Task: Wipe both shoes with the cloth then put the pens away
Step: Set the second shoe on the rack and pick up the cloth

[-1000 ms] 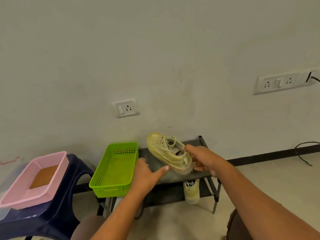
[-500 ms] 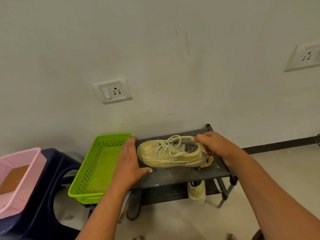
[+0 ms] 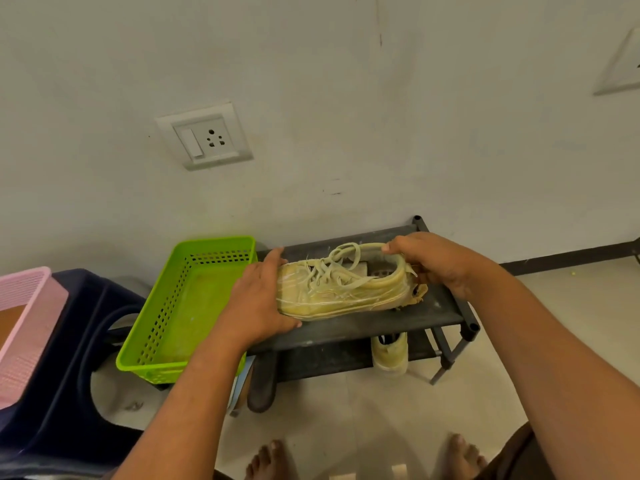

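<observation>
Left hand (image 3: 256,303) and right hand (image 3: 440,261) both holding the yellow shoe (image 3: 339,292)
Left one's wrapped round the toe, right has fingers curled over the heel collar. It sits on the top shelf of the dark rack (image 3: 381,325), second shoe (image 3: 389,355) on the shelf below, green basket (image 3: 187,306) right beside.

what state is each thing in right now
shoe: on top shelf of rack, held at both ends
left hand: grips the toe
right hand: grips the heel collar
second shoe: on lower shelf, untouched
green basket: upright, nothing seen inside
pink basket: upright, something brown inside
</observation>
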